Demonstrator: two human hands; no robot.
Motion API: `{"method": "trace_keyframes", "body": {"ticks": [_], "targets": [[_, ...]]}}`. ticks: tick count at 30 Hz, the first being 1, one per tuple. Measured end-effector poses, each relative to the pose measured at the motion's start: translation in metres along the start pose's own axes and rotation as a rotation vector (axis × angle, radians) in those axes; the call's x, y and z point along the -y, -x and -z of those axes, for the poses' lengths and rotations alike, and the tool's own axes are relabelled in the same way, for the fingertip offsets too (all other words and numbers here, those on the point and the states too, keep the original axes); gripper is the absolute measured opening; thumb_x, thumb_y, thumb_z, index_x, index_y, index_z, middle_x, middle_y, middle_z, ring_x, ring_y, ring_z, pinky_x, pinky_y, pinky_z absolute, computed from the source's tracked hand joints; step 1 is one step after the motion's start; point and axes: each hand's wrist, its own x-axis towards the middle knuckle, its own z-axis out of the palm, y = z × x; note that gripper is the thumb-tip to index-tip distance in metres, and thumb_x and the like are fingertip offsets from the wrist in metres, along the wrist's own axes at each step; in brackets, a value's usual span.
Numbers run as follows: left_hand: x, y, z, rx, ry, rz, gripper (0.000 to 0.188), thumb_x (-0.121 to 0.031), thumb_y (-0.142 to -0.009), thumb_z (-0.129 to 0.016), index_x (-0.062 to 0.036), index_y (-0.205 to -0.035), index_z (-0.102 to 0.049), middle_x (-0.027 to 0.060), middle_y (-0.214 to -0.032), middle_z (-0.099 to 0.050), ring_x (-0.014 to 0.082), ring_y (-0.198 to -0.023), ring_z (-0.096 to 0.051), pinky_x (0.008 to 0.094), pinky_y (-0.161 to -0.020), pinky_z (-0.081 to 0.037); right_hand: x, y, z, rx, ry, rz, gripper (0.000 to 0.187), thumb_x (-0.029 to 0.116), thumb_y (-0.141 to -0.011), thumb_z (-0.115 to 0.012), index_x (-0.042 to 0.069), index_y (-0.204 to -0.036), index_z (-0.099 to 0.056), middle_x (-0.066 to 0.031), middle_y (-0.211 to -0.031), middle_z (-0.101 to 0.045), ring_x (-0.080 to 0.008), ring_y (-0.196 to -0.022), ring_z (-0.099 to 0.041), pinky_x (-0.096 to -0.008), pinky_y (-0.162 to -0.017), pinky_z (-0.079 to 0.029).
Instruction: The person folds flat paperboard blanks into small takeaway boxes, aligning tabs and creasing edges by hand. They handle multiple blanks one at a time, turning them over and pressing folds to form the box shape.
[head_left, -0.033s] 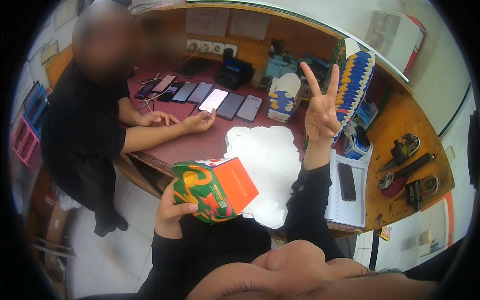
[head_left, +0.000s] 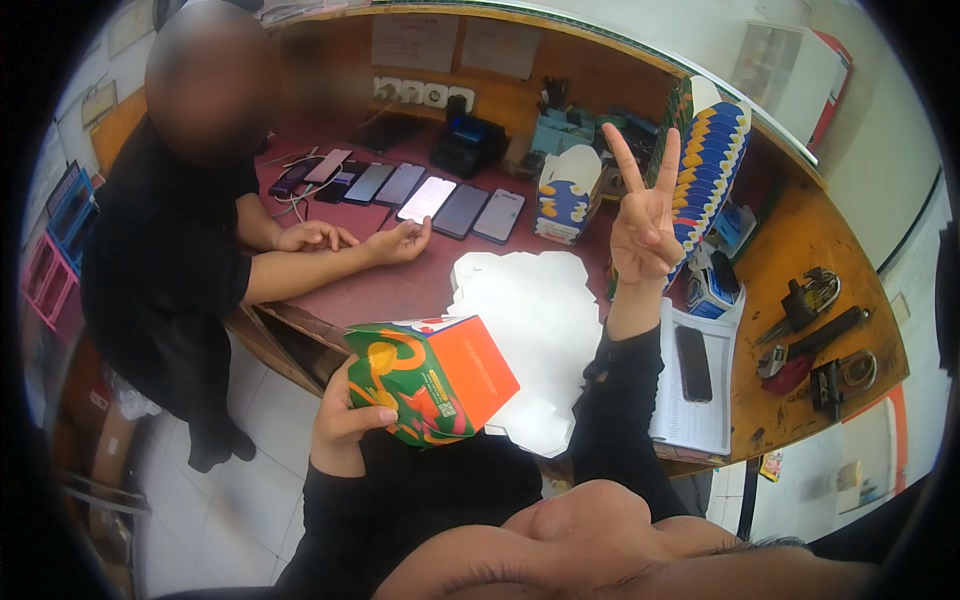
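My left hand (head_left: 345, 420) grips a green and orange folded paper food box (head_left: 445, 385) by its left side, thumb across the printed face. The box is tilted above the near edge of the desk. My right hand (head_left: 645, 225) is raised with two fingers spread in a V and the others curled in, holding nothing. Behind it stands a tall nested stack of blue, white and yellow boxes (head_left: 715, 165). White flat cardboard blanks (head_left: 525, 320) lie on the desk between my arms. One formed box (head_left: 568, 195) stands upright just left of my raised hand.
A person (head_left: 170, 200) sits at the left, a hand (head_left: 400, 243) beside a row of several phones (head_left: 462, 212). At the right lie a dark phone (head_left: 693, 363) on an open notebook (head_left: 690, 430), padlocks (head_left: 843, 382) and a wrench (head_left: 815, 345). A black device (head_left: 468, 145) stands farther back.
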Motion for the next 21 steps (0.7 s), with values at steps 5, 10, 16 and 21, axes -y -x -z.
{"method": "trace_keyframes", "body": {"ticks": [5, 10, 16, 21], "targets": [[-0.006, -0.021, -0.034, 0.015, 0.112, -0.094, 0.074, -0.006, -0.073, -0.078, 0.0047, -0.140, -0.049, 0.0140, -0.136, -0.058, 0.0219, -0.129, -0.056, 0.0347, -0.111, -0.042, -0.004, -0.006, -0.011, 0.034, -0.005, 0.001, 0.117, -0.025, -0.074, -0.053, 0.031, -0.167, -0.008, -0.0337, -0.165, -0.015, -0.0179, -0.076, -0.066, -0.0237, -0.053, -0.061], [-0.023, -0.060, -0.060, 0.017, -0.283, -0.053, 0.054, -0.005, -0.089, -0.073, -0.0033, -0.139, -0.053, 0.0095, -0.134, -0.059, 0.0173, -0.123, -0.056, 0.0326, -0.104, -0.045, -0.040, -0.005, -0.041, -0.006, 0.948, -0.138, 0.067, -0.001, -0.086, -0.055, 0.000, -0.152, -0.046, -0.0206, -0.109, -0.071, -0.0197, -0.082, -0.068, -0.0267, -0.074, -0.052], [-0.047, -0.068, -0.069, 0.117, -0.640, -0.182, 0.023, -0.010, -0.095, -0.071, -0.0001, -0.115, -0.066, 0.0067, -0.105, -0.070, 0.0122, -0.099, -0.066, 0.0274, -0.089, -0.052, -0.073, -0.003, -0.065, 0.008, 1.228, -0.445, 0.023, 0.019, -0.090, -0.075, -0.003, -0.097, -0.079, -0.0160, -0.102, -0.073, -0.0240, -0.098, -0.068, -0.0346, -0.089, -0.052], [-0.052, -0.068, -0.069, -0.033, -0.608, -0.139, 0.033, -0.007, -0.089, -0.076, 0.0026, -0.119, -0.067, 0.0094, -0.110, -0.072, 0.0129, -0.101, -0.066, 0.0290, -0.091, -0.052, -0.083, -0.009, -0.064, -0.047, 1.141, -0.316, 0.033, 0.018, -0.096, -0.068, 0.000, -0.124, -0.068, -0.0207, -0.121, -0.067, -0.0268, -0.102, -0.070, -0.0371, -0.091, -0.056]]}}
